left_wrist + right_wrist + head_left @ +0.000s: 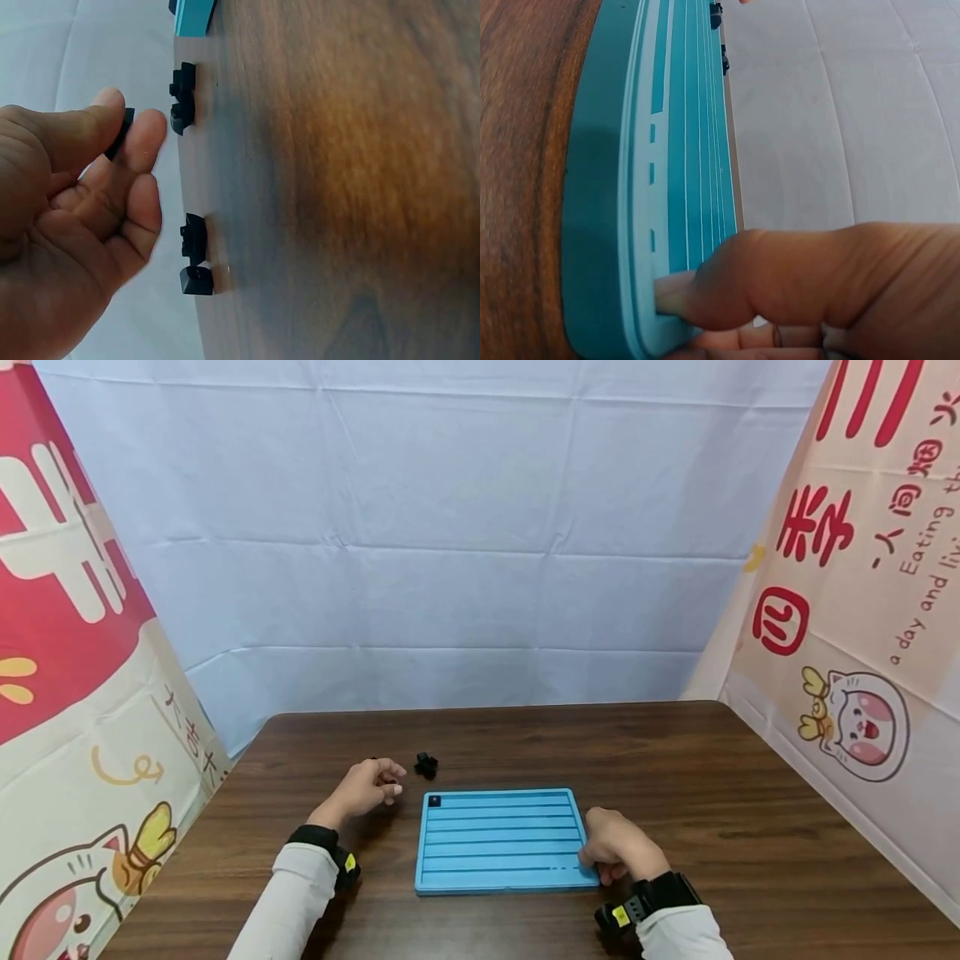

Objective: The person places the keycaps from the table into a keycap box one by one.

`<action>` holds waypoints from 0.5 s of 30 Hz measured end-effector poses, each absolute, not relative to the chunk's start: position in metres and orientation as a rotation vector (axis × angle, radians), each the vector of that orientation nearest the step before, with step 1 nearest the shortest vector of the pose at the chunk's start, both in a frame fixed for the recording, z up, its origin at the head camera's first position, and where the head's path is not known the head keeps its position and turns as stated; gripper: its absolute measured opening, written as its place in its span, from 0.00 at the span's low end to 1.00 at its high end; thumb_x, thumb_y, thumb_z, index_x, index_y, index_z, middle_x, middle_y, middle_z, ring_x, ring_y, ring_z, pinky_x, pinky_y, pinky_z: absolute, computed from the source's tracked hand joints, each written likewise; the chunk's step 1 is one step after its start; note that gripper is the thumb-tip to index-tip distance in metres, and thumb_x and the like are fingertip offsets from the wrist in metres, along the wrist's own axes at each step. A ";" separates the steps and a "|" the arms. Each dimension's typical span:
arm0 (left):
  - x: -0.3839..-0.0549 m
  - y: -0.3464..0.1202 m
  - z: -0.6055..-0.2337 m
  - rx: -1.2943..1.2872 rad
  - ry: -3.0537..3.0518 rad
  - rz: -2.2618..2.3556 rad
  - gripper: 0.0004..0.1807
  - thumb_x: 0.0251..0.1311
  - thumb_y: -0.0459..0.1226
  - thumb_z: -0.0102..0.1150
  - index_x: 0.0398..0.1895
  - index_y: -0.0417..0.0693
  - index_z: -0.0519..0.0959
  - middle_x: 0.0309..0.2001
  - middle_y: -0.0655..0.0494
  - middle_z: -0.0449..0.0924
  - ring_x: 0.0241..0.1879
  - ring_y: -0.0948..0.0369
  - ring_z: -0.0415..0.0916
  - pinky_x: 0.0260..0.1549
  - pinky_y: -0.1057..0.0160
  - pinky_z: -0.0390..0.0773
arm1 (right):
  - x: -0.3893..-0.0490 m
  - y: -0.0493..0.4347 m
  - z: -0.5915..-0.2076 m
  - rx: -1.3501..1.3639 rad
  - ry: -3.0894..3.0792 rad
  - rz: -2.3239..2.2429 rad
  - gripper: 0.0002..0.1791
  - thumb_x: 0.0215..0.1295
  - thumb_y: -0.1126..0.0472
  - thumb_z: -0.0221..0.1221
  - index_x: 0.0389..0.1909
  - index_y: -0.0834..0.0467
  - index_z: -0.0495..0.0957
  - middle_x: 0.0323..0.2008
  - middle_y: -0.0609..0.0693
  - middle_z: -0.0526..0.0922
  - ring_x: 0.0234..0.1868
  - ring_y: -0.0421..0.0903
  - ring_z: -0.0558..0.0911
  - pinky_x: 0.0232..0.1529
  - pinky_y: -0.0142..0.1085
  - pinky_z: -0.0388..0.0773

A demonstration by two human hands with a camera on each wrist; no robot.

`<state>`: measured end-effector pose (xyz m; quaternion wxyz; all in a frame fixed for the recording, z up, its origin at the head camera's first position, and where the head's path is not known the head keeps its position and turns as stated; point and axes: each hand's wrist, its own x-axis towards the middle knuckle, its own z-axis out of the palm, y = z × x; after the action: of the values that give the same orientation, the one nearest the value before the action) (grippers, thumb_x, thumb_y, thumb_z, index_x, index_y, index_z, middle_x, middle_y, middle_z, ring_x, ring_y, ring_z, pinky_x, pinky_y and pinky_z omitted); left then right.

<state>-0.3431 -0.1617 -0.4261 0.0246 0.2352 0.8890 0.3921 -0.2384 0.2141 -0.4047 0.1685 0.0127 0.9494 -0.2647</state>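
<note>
A light-blue tray (498, 841) with raised rows lies on the table, with one black keycap (434, 801) in its far left corner. My left hand (366, 789) is raised left of the tray, pinching a small black keycap (120, 135) between thumb and index finger. Beyond that hand, in the left wrist view, stand more black keycaps (196, 255); the hand mostly hides them in the head view. At the tray's near right corner my right hand (618, 843) grips the edge, its thumb (705, 296) over the rim and its other fingers along the outside.
A small cluster of black keycaps (426, 766) lies just behind the tray's far left corner. The brown wooden table (697, 793) ends at a pale cloth backdrop (450, 568), with printed cloths hanging on both sides.
</note>
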 end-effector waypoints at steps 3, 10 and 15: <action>-0.344 -0.161 -0.427 0.716 2.733 1.225 0.09 0.62 0.26 0.53 0.44 0.34 0.77 0.35 0.51 0.76 0.28 0.60 0.78 0.31 0.61 0.77 | -0.238 0.214 -0.404 0.040 2.701 -0.748 0.05 0.50 0.72 0.60 0.21 0.65 0.73 0.09 0.54 0.74 0.10 0.44 0.74 0.11 0.32 0.69; -0.341 -0.161 -0.425 0.726 2.776 1.147 0.07 0.60 0.27 0.56 0.41 0.37 0.80 0.36 0.52 0.78 0.31 0.60 0.77 0.31 0.59 0.76 | -0.239 0.214 -0.404 0.042 2.699 -0.744 0.05 0.51 0.72 0.60 0.22 0.65 0.73 0.09 0.55 0.74 0.10 0.44 0.74 0.11 0.31 0.69; -0.340 -0.162 -0.425 0.721 2.794 1.127 0.06 0.55 0.30 0.63 0.37 0.41 0.83 0.36 0.56 0.79 0.31 0.61 0.75 0.31 0.60 0.75 | -0.239 0.214 -0.404 0.047 2.689 -0.745 0.05 0.51 0.72 0.60 0.22 0.66 0.73 0.09 0.55 0.74 0.10 0.44 0.74 0.11 0.32 0.69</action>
<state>-0.3396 -0.1616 -0.4253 0.0221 0.2326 0.9017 0.3637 -0.2389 0.2140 -0.4044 0.1744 0.0165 0.9488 -0.2627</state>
